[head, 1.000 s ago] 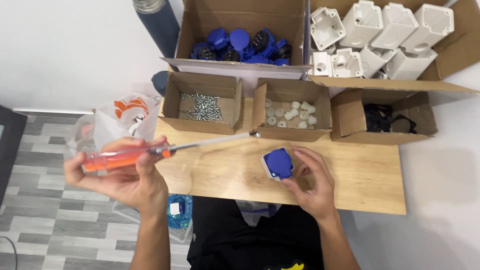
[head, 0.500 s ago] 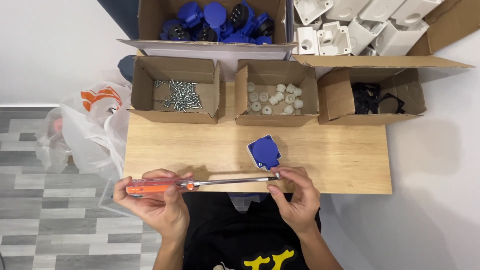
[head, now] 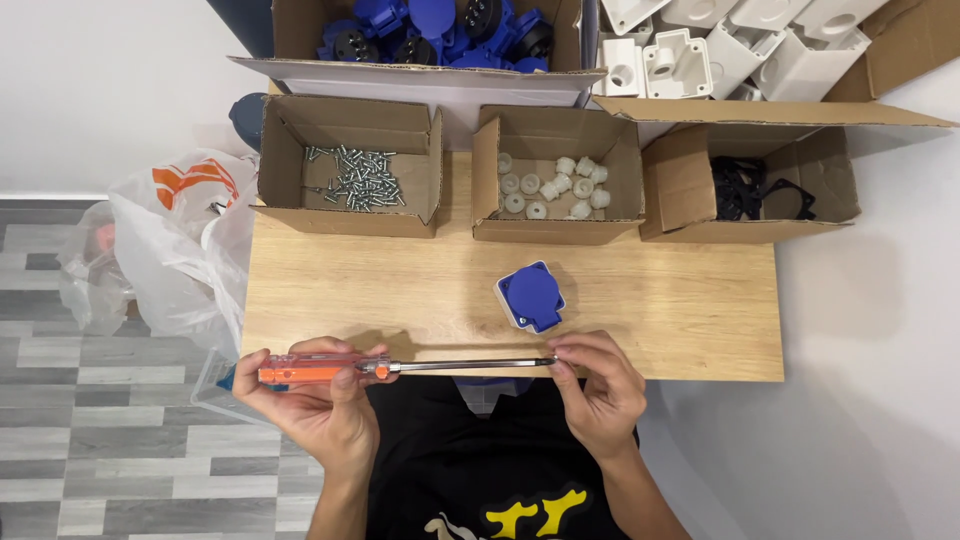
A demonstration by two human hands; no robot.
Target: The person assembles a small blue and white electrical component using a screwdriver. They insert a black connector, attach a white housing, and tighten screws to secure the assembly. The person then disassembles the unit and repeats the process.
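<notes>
The person's left hand (head: pixel 315 400) is clenched around the orange handle of a long screwdriver (head: pixel 400 367), holding it level along the near edge of the wooden surface (head: pixel 400 290) — the metal shaft runs to the right, just over that edge. The right hand (head: pixel 595 385) meets the far end of the shaft, its fingertips (head: pixel 560 352) pinched on the tip; whether something small sits between them I cannot tell. Just beyond the right hand, apart from it, a blue plastic socket cover (head: pixel 531 296) lies on the surface. Along the far side stand three open cardboard boxes — the left one (head: pixel 350 170) holds a scatter of silver screws, the middle one (head: pixel 557 180) small white round pieces, the right one (head: pixel 750 185) tangled black parts. Behind them a bigger box (head: pixel 430 30) is heaped with blue parts, and beside it another (head: pixel 740 40) holds white plastic housings. A crumpled white plastic bag (head: pixel 170 240) with an orange mark sits on the grey floor, left of the surface.
</notes>
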